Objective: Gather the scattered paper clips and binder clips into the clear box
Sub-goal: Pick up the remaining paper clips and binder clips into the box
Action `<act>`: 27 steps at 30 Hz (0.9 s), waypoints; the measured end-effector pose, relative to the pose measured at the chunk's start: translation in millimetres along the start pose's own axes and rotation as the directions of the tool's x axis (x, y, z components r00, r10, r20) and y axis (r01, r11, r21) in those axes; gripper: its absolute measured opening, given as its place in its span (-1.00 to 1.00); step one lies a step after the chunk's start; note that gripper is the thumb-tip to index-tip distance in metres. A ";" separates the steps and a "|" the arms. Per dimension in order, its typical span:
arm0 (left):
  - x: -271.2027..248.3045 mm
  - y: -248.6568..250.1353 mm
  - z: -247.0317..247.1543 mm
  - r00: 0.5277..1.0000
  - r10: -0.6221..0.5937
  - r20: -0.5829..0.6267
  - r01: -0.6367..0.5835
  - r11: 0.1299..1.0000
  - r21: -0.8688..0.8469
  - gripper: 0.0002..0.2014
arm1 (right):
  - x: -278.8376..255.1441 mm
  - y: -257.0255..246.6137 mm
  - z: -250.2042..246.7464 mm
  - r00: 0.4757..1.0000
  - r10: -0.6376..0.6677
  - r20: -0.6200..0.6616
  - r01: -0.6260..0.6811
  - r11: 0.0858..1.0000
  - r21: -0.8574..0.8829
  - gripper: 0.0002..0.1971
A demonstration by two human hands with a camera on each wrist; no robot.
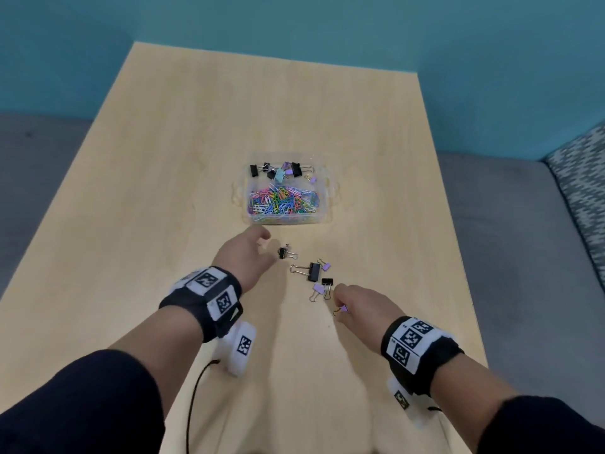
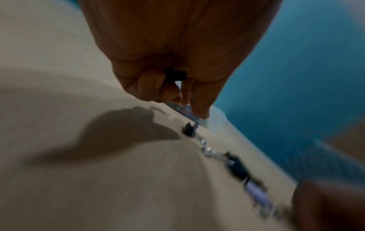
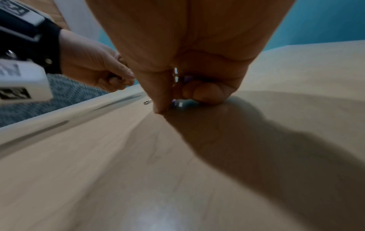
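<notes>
The clear box stands mid-table with coloured paper clips in front and several binder clips at the back. My left hand hovers just in front of the box, its fingers curled round a small black binder clip. A black binder clip lies right beside it. My right hand is low on the table and pinches a small purple binder clip. Between the hands lie a large black clip, a tiny purple one, a black one and a purple one.
The light wooden table reaches far beyond the box and ends at a teal wall. A grey seat with a patterned cushion borders the right side. A black cable hangs from my left wristband.
</notes>
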State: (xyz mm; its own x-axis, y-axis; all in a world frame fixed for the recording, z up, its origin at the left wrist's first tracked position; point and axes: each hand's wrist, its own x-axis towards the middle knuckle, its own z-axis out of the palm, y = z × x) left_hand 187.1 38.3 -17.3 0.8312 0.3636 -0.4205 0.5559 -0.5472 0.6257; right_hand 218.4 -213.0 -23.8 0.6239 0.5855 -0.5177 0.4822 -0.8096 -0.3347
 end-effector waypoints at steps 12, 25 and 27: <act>20.7 1.8 17.3 0.963 0.233 0.136 -0.266 0.899 0.348 -0.79 | 4.0 -3.2 -11.2 1.000 -0.006 0.021 0.005 1.000 0.031 -0.80; 4.8 -12.9 9.1 0.988 -0.060 0.142 0.120 0.880 -0.459 -0.79 | 5.2 -3.0 -18.0 0.985 0.171 0.028 -0.140 0.688 0.712 -0.88; 4.1 -6.0 0.7 0.978 -0.092 0.189 0.192 0.759 -0.622 -0.78 | 13.9 -5.1 -36.3 0.968 0.228 0.108 -0.174 0.293 0.940 -0.83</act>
State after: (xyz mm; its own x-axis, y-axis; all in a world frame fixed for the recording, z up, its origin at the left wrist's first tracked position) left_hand 187.2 42.5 -23.2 0.7612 0.2630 -0.5927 0.5827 0.1235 0.8032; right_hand 246.9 -199.2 -0.7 0.6472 0.3777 -0.6622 -0.5457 -0.3771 -0.7484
